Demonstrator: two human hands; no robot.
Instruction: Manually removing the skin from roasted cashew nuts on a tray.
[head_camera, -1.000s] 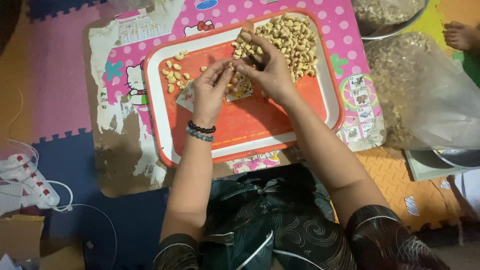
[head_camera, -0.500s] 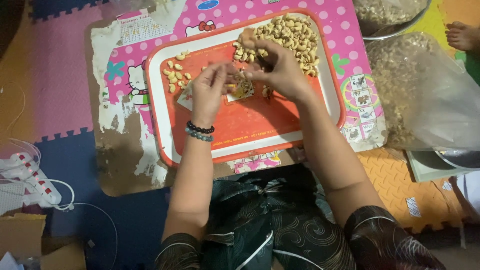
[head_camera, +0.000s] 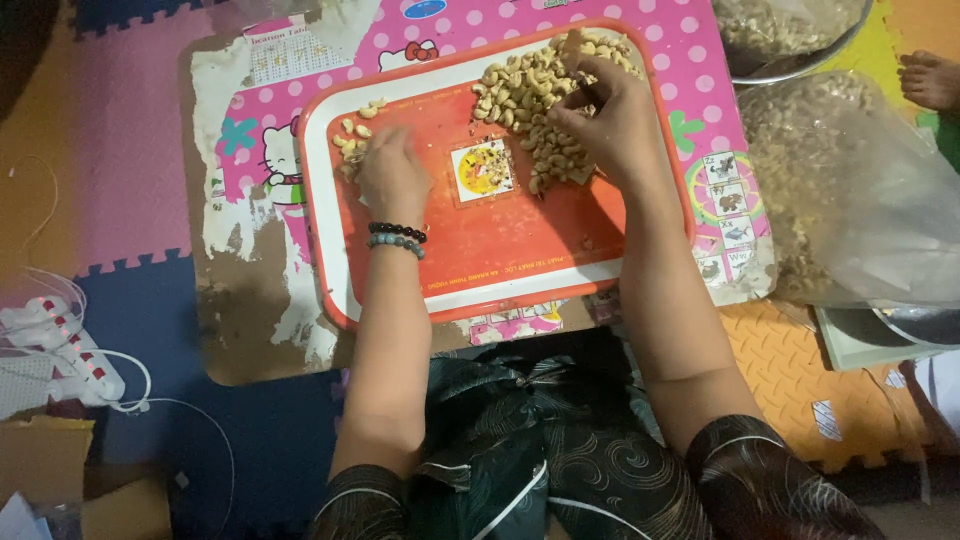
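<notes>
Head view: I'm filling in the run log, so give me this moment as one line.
left hand: on small cashew pile | right hand: on large cashew pile | orange tray: on pink table

The tray's (head_camera: 480, 290) bare orange floor lies open near the person; the cashew pile (head_camera: 530, 95) and small nut cluster (head_camera: 352, 140) crowd its far end.

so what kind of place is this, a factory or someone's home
Most likely a home floor, not a factory. The person sits on coloured foam puzzle mats, sorting cashews on an orange tray set on a worn pink children's table, with a power strip lying alongside.
</notes>
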